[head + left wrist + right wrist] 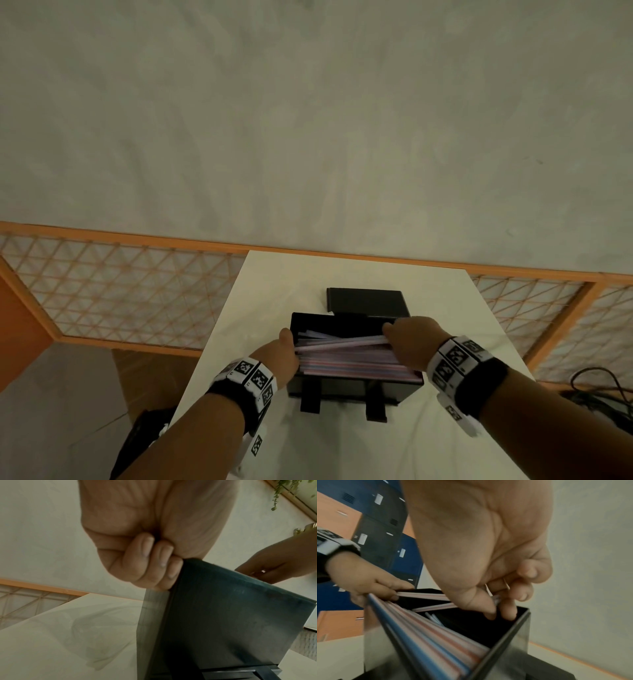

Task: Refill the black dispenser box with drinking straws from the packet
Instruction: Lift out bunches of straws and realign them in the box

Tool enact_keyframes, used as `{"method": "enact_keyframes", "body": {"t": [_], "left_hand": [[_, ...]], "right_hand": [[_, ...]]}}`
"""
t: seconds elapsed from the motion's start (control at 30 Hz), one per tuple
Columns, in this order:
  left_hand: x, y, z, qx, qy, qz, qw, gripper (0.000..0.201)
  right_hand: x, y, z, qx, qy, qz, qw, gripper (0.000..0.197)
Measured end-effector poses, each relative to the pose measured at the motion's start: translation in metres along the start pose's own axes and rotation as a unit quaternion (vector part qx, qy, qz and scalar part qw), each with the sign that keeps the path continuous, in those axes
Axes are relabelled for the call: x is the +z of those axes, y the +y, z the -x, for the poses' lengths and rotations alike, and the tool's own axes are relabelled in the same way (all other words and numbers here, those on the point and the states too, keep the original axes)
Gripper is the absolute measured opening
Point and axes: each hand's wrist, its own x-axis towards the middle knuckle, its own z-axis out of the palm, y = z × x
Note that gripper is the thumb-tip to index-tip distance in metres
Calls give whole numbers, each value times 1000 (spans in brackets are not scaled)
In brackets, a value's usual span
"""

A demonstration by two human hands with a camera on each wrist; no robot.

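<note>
The black dispenser box stands open on the white table, with striped pink, blue and white straws lying lengthwise in it. At the box's left end my left hand pinches straw ends between thumb and forefinger; its other fingers are curled against the box corner. My right hand reaches into the right end and grips a few raised straws with thumb and fingertips. A faint clear film, perhaps the packet, lies left of the box.
The box's flat black lid lies just behind it. An orange-framed lattice panel runs along the table's far edge and both sides. Dark cables lie off the table at the right. Blue lockers show behind.
</note>
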Motion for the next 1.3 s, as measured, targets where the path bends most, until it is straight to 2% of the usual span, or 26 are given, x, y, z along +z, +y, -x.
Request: {"method": "enact_keyframes", "body": {"t": [0.1,0.2,0.27,0.33,0.4,0.43,0.53,0.6,0.63,0.73,0.83,0.93,1.0,1.2,1.23,1.3], "left_hand": [[1,-1,0,3,-1,5,1000,38],[0,-1,1,7,-1,5,1000,38],[1,-1,2,10,4,9,1000,34],[2,-2,5,11,8,11,1000,32],[5,-2,11,17,10,14,1000,32],[7,-3,13,25,15,16,999,30],[6,-7,29,59,21,29,998,18],[2,-9,37,90,26,51,994,8],[-2,-9,38,97,18,56,994,9],[-8,-8,40,76,-17,30,997,13],[-6,-9,33,76,-16,27,997,11],[-5,-12,34,67,-27,9,997,11],[-1,-14,32,62,-21,20,998,12],[15,-22,35,57,-2,41,998,14],[18,-22,38,59,5,54,997,20],[24,-22,44,64,19,85,994,45]], "right_hand": [[11,-7,-6,21,1,-28,999,28],[15,-8,-4,73,55,-127,988,26],[25,1,4,162,106,-243,951,24],[39,5,16,227,83,-350,905,30],[55,-2,30,214,45,-438,872,28],[64,-7,35,197,49,-458,865,25],[69,-9,50,206,84,-414,883,27],[65,2,52,214,134,-371,894,26],[65,8,49,208,144,-355,900,25],[67,5,43,195,68,-304,930,24],[72,3,35,203,68,-322,922,24],[77,-1,34,188,30,-335,923,27],[76,-5,35,197,31,-339,919,27],[77,-8,47,195,41,-434,879,29],[80,-9,51,188,33,-460,867,29],[88,-12,58,170,24,-505,846,34]]}}
